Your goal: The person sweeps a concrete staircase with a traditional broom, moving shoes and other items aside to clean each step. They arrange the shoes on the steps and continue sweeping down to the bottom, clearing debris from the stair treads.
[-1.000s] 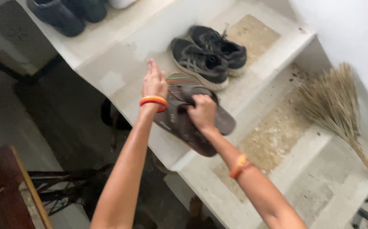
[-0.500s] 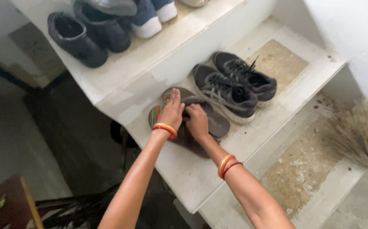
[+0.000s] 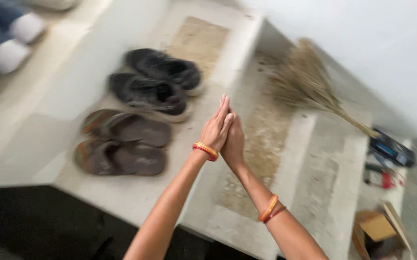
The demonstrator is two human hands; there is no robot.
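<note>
Hands: your left hand (image 3: 216,129) and right hand (image 3: 233,139) press palm to palm, fingers straight, grasping nothing.
Sandals: the brown sandals (image 3: 122,143) lie paired near the step's (image 3: 136,197) front edge, beside the dark sneakers (image 3: 158,82).

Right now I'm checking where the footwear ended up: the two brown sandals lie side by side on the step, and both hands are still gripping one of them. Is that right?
Not quite. The head view shows the brown sandals side by side on the step, but the left hand and right hand hold nothing; they are pressed palm to palm, apart from the sandals.
</note>
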